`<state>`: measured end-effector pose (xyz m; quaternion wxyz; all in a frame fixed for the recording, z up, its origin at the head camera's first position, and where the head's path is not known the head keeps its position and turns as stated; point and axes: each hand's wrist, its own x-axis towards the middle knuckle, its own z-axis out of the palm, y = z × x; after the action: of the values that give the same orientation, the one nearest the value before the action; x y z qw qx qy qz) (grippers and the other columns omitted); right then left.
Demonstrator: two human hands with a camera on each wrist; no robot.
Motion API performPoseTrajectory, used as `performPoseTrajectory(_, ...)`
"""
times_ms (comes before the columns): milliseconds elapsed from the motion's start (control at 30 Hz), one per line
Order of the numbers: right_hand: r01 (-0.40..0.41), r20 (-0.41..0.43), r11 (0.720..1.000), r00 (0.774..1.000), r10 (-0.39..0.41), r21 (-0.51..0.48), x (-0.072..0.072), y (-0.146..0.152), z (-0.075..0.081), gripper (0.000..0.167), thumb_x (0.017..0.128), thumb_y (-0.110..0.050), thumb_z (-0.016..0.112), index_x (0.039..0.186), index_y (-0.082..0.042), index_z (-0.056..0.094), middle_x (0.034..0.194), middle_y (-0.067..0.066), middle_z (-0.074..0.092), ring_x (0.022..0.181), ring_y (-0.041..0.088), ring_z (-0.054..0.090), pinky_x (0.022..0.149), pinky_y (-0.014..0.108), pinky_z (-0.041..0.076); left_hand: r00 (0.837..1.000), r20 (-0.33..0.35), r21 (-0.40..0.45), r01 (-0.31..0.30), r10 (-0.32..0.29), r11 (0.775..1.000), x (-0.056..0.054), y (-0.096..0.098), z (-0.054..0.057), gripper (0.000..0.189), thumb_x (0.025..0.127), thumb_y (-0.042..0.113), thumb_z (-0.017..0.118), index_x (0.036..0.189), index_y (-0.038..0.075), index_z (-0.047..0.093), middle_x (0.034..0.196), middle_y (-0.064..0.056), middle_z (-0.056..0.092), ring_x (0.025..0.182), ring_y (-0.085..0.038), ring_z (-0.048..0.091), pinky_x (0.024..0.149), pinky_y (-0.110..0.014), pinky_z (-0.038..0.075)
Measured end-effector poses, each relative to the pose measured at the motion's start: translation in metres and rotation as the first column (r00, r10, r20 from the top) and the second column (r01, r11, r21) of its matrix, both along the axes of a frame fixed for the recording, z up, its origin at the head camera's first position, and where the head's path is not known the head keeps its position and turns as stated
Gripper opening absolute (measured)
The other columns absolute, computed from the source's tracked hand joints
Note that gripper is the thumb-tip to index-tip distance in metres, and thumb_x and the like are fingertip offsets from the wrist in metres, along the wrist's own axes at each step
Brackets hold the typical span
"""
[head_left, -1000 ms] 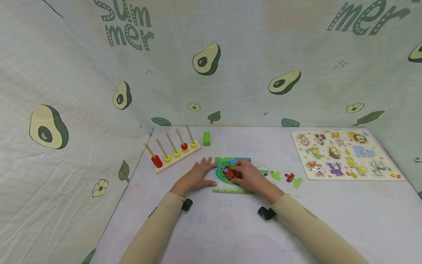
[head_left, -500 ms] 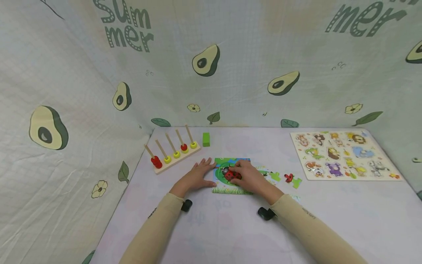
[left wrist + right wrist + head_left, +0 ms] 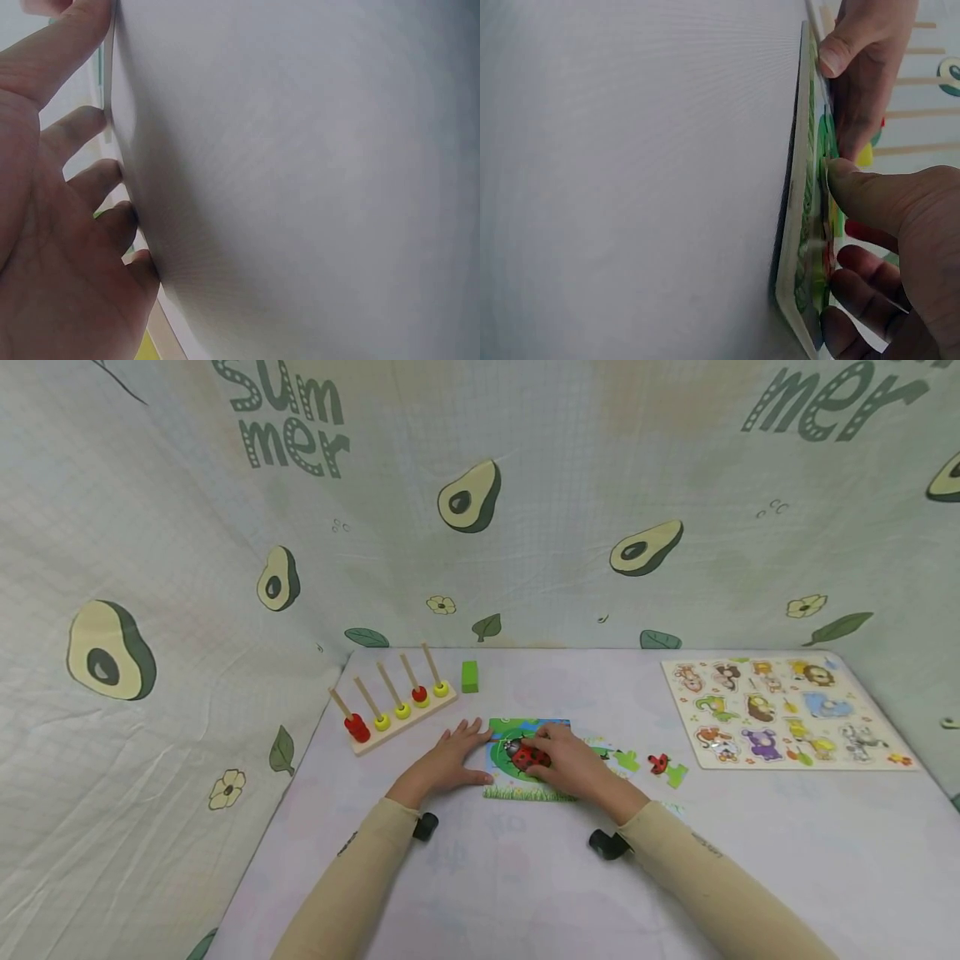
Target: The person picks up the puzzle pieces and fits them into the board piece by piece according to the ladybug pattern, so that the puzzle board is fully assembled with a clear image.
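A flat jigsaw puzzle board [image 3: 517, 792] with a ladybug picture lies on the table; its thick edge shows in the right wrist view. My left hand [image 3: 444, 759] rests at its left side, fingers spread, with index fingertip and thumb tip at the board's edge. My right hand [image 3: 573, 762] is over the right half and hides part of it. Its thumb and curled fingers pinch a red ladybug puzzle piece [image 3: 516, 753] low on the board; in the right wrist view the thumb [image 3: 866, 191] and fingertips are down at the board's surface.
Loose jigsaw pieces [image 3: 658, 764] lie right of the board, one partly under the right forearm. A wooden peg stacker [image 3: 405, 720] with red and yellow beads stands at back left, beside a green block [image 3: 469, 677]. An animal peg puzzle [image 3: 720, 760] lies at back right.
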<state>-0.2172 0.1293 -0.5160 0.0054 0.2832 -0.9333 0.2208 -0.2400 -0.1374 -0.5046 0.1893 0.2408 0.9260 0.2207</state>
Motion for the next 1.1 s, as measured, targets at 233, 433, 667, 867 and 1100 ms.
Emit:
performPoseTrajectory(233, 0.002, 0.022, 0.998, 1.0, -0.001, -0.064, 0.001, 0.005, 0.004, 0.043, 0.094, -0.028, 0.076, 0.133, -0.011, 0.069, 0.122, 0.009, 0.059, 0.108, 0.024, 0.057, 0.089, 0.042, 0.053, 1.0, 0.011, -0.001, -0.004, 0.004, 1.0, -0.001, 0.0, -0.001, 0.088, 0.09, 0.049, 0.075, 0.161, 0.021, 0.032, 0.17, -0.006, 0.012, 0.157, -0.026, 0.0, 0.126, -0.044, -0.002)
performPoseTrajectory(433, 0.043, 0.062, 0.994, 0.997, -0.037, -0.099, 0.003, 0.013, 0.009, 0.038, 0.095, -0.027, 0.075, 0.131, -0.015, 0.07, 0.118, 0.005, 0.059, 0.105, 0.02, 0.056, 0.089, 0.042, 0.052, 1.0, -0.004, 0.011, 0.007, -0.007, 1.0, -0.001, 0.0, 0.0, 0.087, 0.09, 0.047, 0.075, 0.161, 0.018, 0.034, 0.17, -0.008, 0.013, 0.157, -0.029, 0.001, 0.126, -0.047, 0.0)
performPoseTrajectory(667, 0.067, 0.046, 0.99, 0.997, -0.062, -0.122, 0.009, 0.032, 0.018, 0.036, 0.093, -0.02, 0.076, 0.127, -0.01, 0.071, 0.114, 0.009, 0.06, 0.096, 0.021, 0.054, 0.083, 0.042, 0.05, 1.0, -0.002, 0.015, 0.004, -0.004, 1.0, -0.001, 0.0, -0.001, 0.088, 0.089, 0.048, 0.076, 0.161, 0.019, 0.033, 0.17, -0.008, 0.013, 0.157, -0.028, 0.001, 0.126, -0.047, 0.0)
performPoseTrajectory(867, 0.109, 0.088, 0.985, 0.991, -0.098, -0.131, 0.013, 0.052, 0.021, 0.035, 0.095, -0.017, 0.072, 0.128, -0.009, 0.07, 0.115, 0.01, 0.06, 0.092, 0.022, 0.055, 0.079, 0.04, 0.048, 1.0, -0.009, 0.003, 0.009, -0.009, 1.0, -0.001, 0.0, -0.001, 0.088, 0.089, 0.048, 0.076, 0.161, 0.019, 0.034, 0.17, -0.008, 0.014, 0.157, -0.03, 0.002, 0.126, -0.048, 0.0)
performPoseTrajectory(1100, 0.149, 0.098, 0.985, 0.985, -0.14, -0.093, 0.016, 0.075, 0.019, 0.035, 0.096, -0.018, 0.072, 0.129, -0.01, 0.07, 0.114, 0.008, 0.061, 0.089, 0.019, 0.054, 0.078, 0.038, 0.048, 1.0, -0.015, 0.002, 0.01, -0.01, 1.0, -0.001, 0.0, 0.0, 0.087, 0.09, 0.047, 0.076, 0.161, 0.019, 0.034, 0.17, -0.008, 0.014, 0.157, -0.029, 0.002, 0.126, -0.047, 0.0)
